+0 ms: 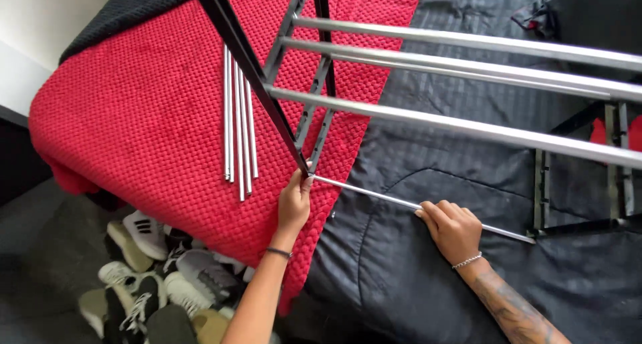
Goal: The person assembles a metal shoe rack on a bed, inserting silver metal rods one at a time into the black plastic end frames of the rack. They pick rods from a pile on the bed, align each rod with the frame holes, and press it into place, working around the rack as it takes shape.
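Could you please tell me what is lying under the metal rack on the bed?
Under the rack lie a red blanket and a dark quilt. Loose rods rest on the blanket. The mattress beneath is covered.

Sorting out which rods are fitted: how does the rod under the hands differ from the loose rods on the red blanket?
The held rod lies crosswise, its end at the frame, touched by both hands. The loose rods lie bundled lengthwise on the red blanket, untouched. All are thin, silver metal.

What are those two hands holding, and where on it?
Both hold one thin metal rod: the left hand at its end by the dark frame, the right hand near its middle.
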